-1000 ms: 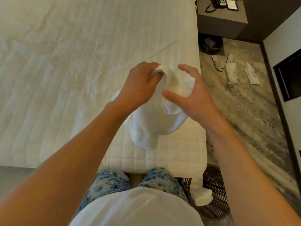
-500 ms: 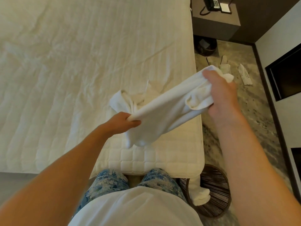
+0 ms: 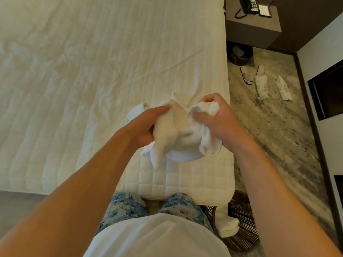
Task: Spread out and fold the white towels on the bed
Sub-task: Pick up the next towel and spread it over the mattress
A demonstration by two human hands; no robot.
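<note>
Both hands at frame centre, left hand (image 3: 146, 125) and right hand (image 3: 217, 119), fingers curled tight, grip the bunched white terry towel (image 3: 178, 138) (hanging crumpled) above the quilted white bed (image 3: 92, 80).

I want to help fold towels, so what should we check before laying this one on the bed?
1. Both hands hold it: ok. The left hand and right hand each grip the white towel.
2. Towel opened flat: not ok. It is bunched and sags between the hands.
3. Corners found: cannot tell. Folds hide them.
4. Room on the bed: ok. Bare quilted cover lies left of the hands.
5. Spot just behind the hands: not ok. Another white cloth lies there.
6. Next towel ready: ok. A spare towel sits in the woven basket beside the bed.
</note>
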